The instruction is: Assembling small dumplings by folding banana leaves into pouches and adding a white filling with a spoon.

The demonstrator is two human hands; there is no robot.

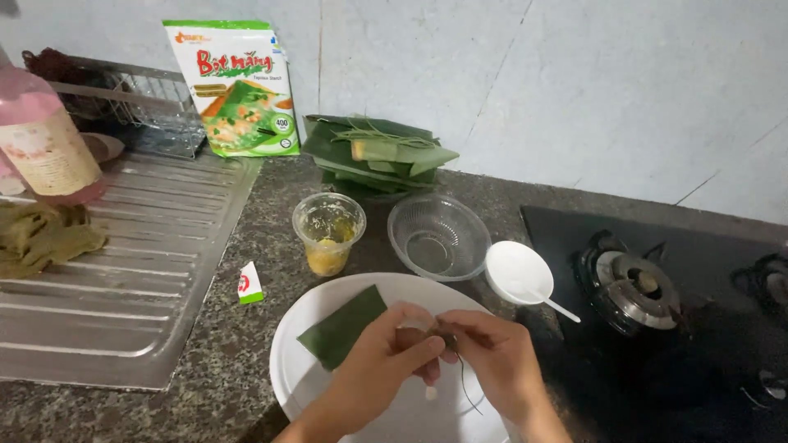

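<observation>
Both hands meet over the round white plate at the bottom centre: the left hand pinches a small brownish morsel between thumb and fingertips, and the right hand grips the same piece from the 3 o'clock side, a thin dark thread trailing down from it; what the morsel is made of cannot be told. At 9 o'clock of the hands a flat green leaf piece lies on the plate. At 12 o'clock stand a clear plastic cup with yellowish paste and an empty clear glass bowl, with a white spoon at 1 o'clock. A small white, red and green sachet lies at 10 o'clock on the speckled stone counter. Farther at 11 o'clock a tall white-and-green printed bag leans on the wall, beside a stack of folded green leaves. A pink bottle with a pale label stands far left on the steel drainboard; a black gas hob sits at 3 o'clock.
</observation>
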